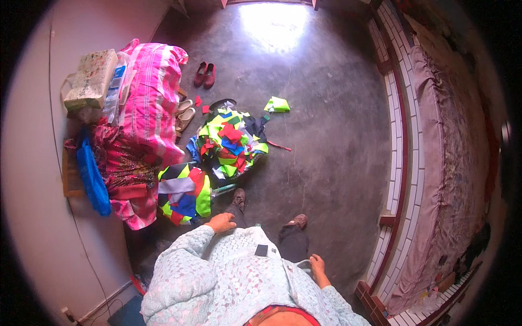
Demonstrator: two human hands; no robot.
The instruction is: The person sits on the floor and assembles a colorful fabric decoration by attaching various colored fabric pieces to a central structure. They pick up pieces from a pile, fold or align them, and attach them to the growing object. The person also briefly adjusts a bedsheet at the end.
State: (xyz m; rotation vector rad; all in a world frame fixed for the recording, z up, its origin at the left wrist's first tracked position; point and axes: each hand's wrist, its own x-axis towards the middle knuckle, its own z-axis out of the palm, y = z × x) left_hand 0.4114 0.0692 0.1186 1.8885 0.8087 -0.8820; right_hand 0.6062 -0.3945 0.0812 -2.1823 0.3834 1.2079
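Observation:
My left hand (222,223) rests at the front of my pale patterned jacket (217,271), over my left leg, with its fingers laid out and nothing seen in them. By the jacket's right edge is my right hand (319,270); its fingers are partly hidden, so I cannot tell whether they pinch the hem. A small dark square (261,250) lies on the jacket front. Ahead and to the left stands a large heap of fabric scraps (232,142) in neon yellow, red, blue and white. A nearer bundle of similar scraps (185,193) is closest to my left hand.
A pink checked cloth (155,81) covers furniture on the left, with a patterned box (91,79) and a blue bag (92,174). Red shoes (204,75) and pale shoes (185,115) stand nearby. One folded neon piece (277,104) lies on the floor. A cloth-covered bed (435,190) lines the right.

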